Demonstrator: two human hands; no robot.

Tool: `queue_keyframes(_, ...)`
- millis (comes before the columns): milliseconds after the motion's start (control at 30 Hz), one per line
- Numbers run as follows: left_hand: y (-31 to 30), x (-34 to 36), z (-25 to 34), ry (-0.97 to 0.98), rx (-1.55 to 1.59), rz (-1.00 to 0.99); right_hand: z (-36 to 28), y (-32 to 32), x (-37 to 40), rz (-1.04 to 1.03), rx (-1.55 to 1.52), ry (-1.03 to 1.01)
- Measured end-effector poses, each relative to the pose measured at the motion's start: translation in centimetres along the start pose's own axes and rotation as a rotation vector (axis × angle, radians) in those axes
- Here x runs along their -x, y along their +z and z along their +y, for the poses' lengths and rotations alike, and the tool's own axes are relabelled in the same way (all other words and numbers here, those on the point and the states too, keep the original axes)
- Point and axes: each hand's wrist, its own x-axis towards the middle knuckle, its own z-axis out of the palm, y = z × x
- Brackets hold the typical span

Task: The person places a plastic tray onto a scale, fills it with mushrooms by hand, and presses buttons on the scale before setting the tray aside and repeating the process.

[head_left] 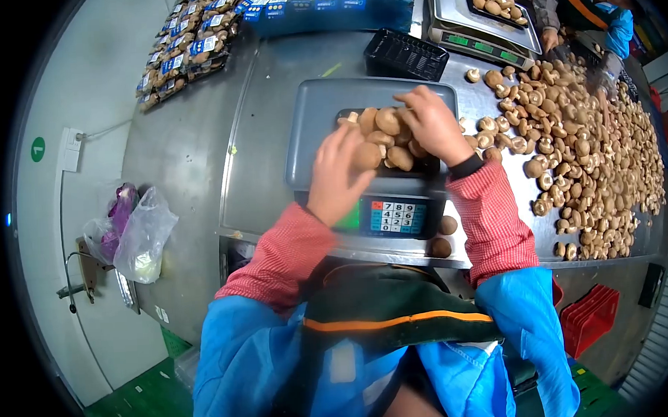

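A grey weighing scale (311, 112) with a keypad (394, 215) stands on the steel table in front of me. On its pan lies a black tray heaped with brown mushrooms (389, 137). My left hand (338, 172) grips one mushroom (367, 155) at the tray's near left side. My right hand (431, 124) rests on top of the heap, fingers curled around mushrooms at the tray's right end.
A large pile of loose mushrooms (593, 160) covers the table's right side. An empty black tray (405, 55) lies beyond the scale. Packed, labelled trays (193, 47) line the far left. Another person (590, 7) works at a second scale (482, 23). Two mushrooms (443, 236) lie by the keypad.
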Motion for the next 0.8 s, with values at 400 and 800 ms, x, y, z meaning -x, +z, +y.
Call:
queue_keyframes(400,-5.1,0.6,-7.3,-0.630,0.683,0.104,0.5,-3.4,13.2,0.140,-0.324,0.610)
queue_keyframes(800,-0.6,-0.3,-6.8,-0.574,0.239,-0.265,-0.6,-1.6,23.8,-0.329,0.028,0.552)
